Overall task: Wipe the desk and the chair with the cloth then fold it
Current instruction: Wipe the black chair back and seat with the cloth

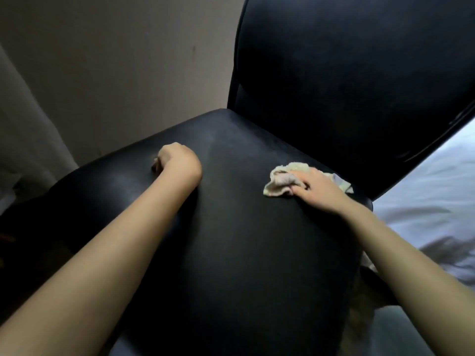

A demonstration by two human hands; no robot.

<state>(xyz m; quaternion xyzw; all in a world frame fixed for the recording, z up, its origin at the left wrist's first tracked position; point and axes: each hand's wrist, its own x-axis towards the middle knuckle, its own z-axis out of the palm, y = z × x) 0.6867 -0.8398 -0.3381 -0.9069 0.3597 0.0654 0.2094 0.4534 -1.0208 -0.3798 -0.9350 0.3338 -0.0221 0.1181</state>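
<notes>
right grip [314, 187] clutches a crumpled pale terry cloth [280, 182], pressing it onto the smooth black leatherette chair [244, 227] seat near its right rear edge by the padded backrest; left grip [177, 160] clenched, holding nothing, knuckles on seat's left rear.

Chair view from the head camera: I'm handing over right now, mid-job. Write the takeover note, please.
Left hand: fingers curled, holding nothing, resting on the chair seat toward its left side.
Right hand: grips the cloth, bunched, against the seat's right rear, near the backrest.
Done: the seat wipe is under way; the desk is out of view, so I cannot tell about it.
Left: finish the chair, check the desk, then fold the cloth, which is crumpled.
</notes>
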